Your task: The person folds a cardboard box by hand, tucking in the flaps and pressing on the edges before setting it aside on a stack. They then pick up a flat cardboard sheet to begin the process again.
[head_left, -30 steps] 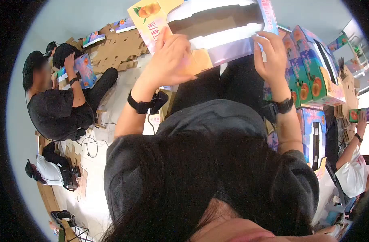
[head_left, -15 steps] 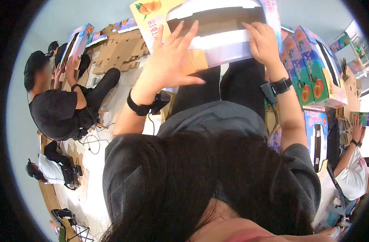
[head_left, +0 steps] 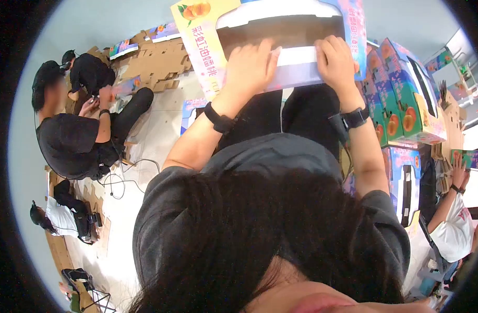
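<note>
A printed cardboard fruit box [head_left: 200, 52], yellow at the left with a peach picture and blue-pink at the right, lies across my lap. Its large cut-out shows the brown inside. My left hand [head_left: 249, 68] curls its fingers over the near edge of the cut-out, thumb beside them. On the same edge, further right, my right hand [head_left: 335, 62] is closed with fingers bent over the rim. Between the two hands runs a white folded strip [head_left: 296, 55]. The fingertips inside the opening are partly hidden.
Finished-looking fruit boxes [head_left: 406, 112] stand stacked at my right, with another box [head_left: 404, 180] below them. Flat brown cardboard sheets [head_left: 150, 62] lie on the floor ahead left. A co-worker in black [head_left: 74, 141] sits at the left; a person in white [head_left: 453, 229] is at the right.
My left hand, spread flat over the box's near left part before, has moved right and curled over the edge. The loose yellow flap under it no longer shows. The right hand stays on the edge.
</note>
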